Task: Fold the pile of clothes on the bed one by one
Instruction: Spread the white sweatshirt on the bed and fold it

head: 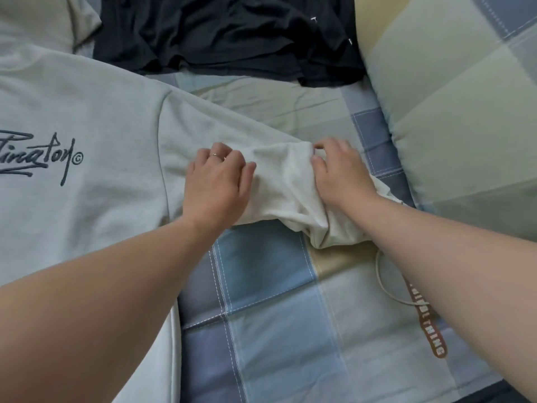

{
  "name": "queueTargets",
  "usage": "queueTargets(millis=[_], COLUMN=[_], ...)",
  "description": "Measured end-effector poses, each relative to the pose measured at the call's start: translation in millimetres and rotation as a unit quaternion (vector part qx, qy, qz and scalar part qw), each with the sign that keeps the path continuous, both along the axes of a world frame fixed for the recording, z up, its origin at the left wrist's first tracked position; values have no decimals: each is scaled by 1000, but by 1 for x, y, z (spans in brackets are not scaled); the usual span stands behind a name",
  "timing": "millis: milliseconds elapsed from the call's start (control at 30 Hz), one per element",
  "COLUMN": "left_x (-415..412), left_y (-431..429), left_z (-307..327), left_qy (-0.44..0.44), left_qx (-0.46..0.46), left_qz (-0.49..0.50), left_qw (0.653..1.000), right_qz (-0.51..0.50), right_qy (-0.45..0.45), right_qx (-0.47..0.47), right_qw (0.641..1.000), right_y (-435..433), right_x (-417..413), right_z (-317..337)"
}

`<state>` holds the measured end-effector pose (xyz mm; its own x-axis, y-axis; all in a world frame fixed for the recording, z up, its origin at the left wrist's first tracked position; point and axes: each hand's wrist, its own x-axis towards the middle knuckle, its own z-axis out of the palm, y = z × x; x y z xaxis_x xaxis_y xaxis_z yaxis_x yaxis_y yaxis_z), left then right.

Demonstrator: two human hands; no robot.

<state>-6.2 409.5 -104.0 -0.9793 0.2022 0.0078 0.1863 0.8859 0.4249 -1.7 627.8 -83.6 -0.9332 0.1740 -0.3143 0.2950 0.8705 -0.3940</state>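
The grey sweatshirt (pixel 87 112) is lying spread on the left of the bed (pixel 276 286), its sleeve (pixel 279 175) reaching right. The left hand (pixel 216 184) is gripping the sleeve with curled fingers, and the right hand (pixel 340 173) is pinching its bunched end. A black garment (pixel 232 33) is lying at the far side.

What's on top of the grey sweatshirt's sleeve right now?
The left hand and right hand both hold the bunched sleeve on the checked sheet. Whatever lies beneath the sleeve is covered.
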Motion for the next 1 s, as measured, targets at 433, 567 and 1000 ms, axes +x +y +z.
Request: queueTargets(millis=[433,567,1000], left_x=[-115,-107,-78], left_y=[0,6,29], left_z=[-38,-25,-39], left_qy=[-135,-6,-63], left_qx=[-90,47,17], left_qz=[-45,-32,-101], left_qw=[986,998,993], right_qz=[25,-82,-114], right_qy=[-158,-146,-153], right_qx=[41,-49,44], right_qw=[986,985,981], right_y=[12,23,62], right_x=[-52,-51,-33], right_z=[-24,-24,-15])
